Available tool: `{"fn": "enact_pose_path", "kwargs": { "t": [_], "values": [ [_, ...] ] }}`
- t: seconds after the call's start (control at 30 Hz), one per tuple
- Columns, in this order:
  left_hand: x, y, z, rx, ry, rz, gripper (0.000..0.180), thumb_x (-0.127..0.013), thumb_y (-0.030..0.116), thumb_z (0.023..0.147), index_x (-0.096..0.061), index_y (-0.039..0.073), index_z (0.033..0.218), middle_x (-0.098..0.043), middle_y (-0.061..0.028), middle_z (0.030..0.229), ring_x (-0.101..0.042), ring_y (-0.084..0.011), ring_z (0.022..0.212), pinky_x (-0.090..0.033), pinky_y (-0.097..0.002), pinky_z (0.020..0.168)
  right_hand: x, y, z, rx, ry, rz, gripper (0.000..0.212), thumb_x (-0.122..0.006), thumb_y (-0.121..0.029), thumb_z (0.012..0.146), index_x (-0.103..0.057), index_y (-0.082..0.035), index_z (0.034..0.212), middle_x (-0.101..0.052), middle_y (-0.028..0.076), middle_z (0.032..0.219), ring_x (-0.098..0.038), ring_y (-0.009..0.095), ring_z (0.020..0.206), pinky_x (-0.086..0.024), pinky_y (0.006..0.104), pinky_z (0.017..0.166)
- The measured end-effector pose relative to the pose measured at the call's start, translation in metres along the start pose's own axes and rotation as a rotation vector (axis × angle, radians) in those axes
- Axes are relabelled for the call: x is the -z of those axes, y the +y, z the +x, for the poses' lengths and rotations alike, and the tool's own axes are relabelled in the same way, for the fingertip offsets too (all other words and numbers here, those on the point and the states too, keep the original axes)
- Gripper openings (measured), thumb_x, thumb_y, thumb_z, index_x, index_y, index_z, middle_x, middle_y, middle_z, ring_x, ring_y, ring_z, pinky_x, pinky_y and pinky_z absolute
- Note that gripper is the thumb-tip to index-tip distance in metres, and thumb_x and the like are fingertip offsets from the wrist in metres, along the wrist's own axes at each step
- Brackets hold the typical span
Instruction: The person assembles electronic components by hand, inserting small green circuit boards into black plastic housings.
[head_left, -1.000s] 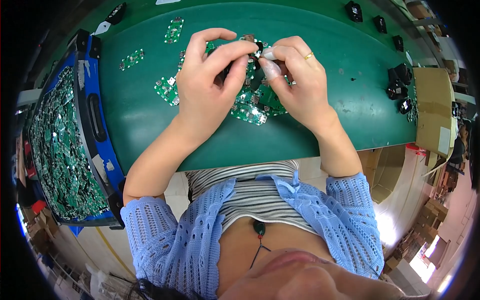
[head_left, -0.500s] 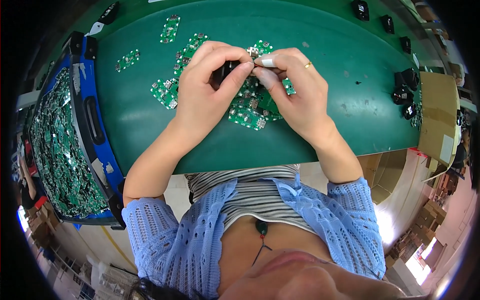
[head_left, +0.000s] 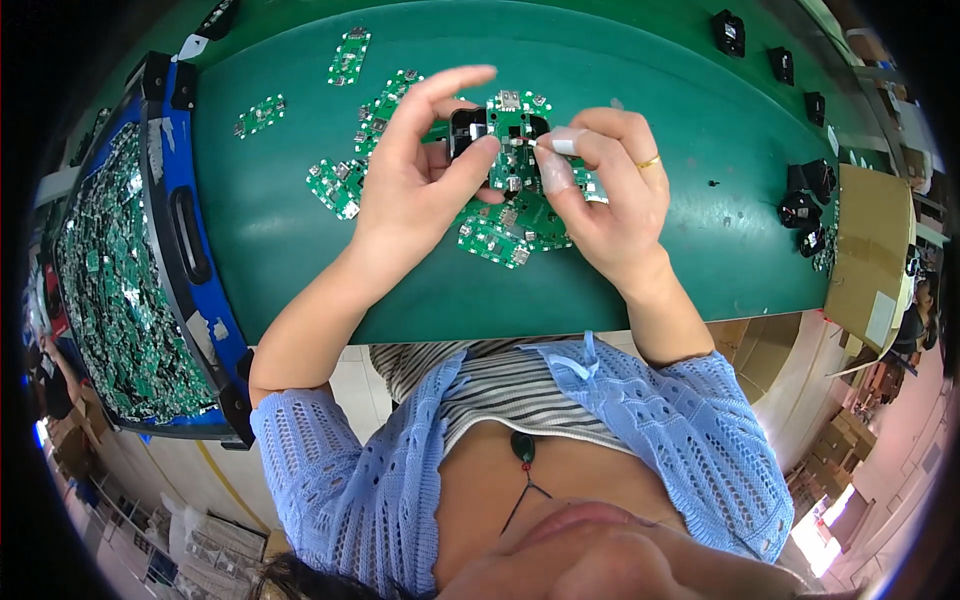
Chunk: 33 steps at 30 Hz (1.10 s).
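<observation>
My left hand point(head_left: 412, 185) grips a black plastic housing point(head_left: 463, 133), its thumb pressed against the edge of a green circuit board point(head_left: 511, 125) and its index finger lifted away. The board stands lengthwise against the housing, with a metal socket at its far end. My right hand point(head_left: 615, 195) pinches at the board's right side, thumb against index finger; whatever lies between those tips is too small to make out. White tape wraps two of its fingers. Below both hands lies a loose pile of green circuit boards point(head_left: 492, 243), partly hidden by them.
More boards lie to the left, including a single board point(head_left: 260, 117) and another point(head_left: 348, 56). A blue-framed crate point(head_left: 192, 240) full of boards stands at the left. Black housings point(head_left: 797, 210) line the right side beside a cardboard box point(head_left: 868, 240).
The circuit board now shows upright against the housing between my hands. My left index finger has lifted off, and my right hand has shifted slightly right and nearer.
</observation>
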<state>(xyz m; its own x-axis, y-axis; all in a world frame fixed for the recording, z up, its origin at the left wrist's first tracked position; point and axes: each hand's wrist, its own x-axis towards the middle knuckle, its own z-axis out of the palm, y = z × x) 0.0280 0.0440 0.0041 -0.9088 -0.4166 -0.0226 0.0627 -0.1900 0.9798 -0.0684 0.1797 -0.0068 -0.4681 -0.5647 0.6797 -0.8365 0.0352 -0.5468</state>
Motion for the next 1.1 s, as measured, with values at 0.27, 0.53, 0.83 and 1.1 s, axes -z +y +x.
{"fn": "enact_pose_path", "kwargs": {
  "t": [0.27, 0.53, 0.83, 1.1],
  "values": [
    [0.005, -0.015, -0.001, -0.176, 0.08, 0.366, 0.031, -0.062, 0.001, 0.078, -0.056, 0.005, 0.108, -0.049, -0.005, 0.1, -0.053, -0.0074, 0.073, -0.048, -0.0177, 0.054, -0.008, 0.002, -0.007, -0.076, -0.025, 0.035, 0.02, -0.068, 0.004, 0.065, -0.056, -0.002, 0.08, -0.058, 0.009, 0.074, -0.059, 0.023, 0.062, -0.047, 0.03, 0.052],
    [0.006, -0.012, -0.007, -0.34, 0.114, 0.483, 0.032, -0.064, 0.002, 0.076, -0.057, 0.007, 0.107, -0.051, -0.0057, 0.101, -0.053, -0.0099, 0.074, -0.046, -0.0196, 0.054, -0.012, -0.001, -0.006, 0.091, 0.003, -0.056, 0.019, -0.067, 0.004, 0.067, -0.055, -0.001, 0.081, -0.059, 0.009, 0.076, -0.059, 0.022, 0.06, -0.048, 0.0293, 0.05],
    [0.006, -0.009, -0.009, -0.382, 0.122, 0.515, 0.032, -0.064, 0.001, 0.075, -0.058, 0.006, 0.106, -0.052, -0.0057, 0.097, -0.053, -0.01, 0.07, -0.046, -0.0208, 0.054, -0.013, -0.002, -0.007, 0.086, 0.018, -0.056, 0.019, -0.067, 0.003, 0.068, -0.055, -0.001, 0.082, -0.058, 0.009, 0.076, -0.059, 0.021, 0.059, -0.048, 0.0291, 0.049],
    [0.005, -0.007, -0.009, -0.383, 0.12, 0.555, 0.031, -0.064, 0.001, 0.074, -0.058, 0.006, 0.105, -0.053, -0.0063, 0.097, -0.053, -0.0111, 0.068, -0.046, -0.0217, 0.054, -0.011, 0.0, -0.007, 0.089, -0.018, -0.08, 0.022, -0.068, 0.005, 0.068, -0.054, -0.001, 0.084, -0.06, 0.01, 0.078, -0.06, 0.021, 0.063, -0.049, 0.0277, 0.052]
  ]
}}
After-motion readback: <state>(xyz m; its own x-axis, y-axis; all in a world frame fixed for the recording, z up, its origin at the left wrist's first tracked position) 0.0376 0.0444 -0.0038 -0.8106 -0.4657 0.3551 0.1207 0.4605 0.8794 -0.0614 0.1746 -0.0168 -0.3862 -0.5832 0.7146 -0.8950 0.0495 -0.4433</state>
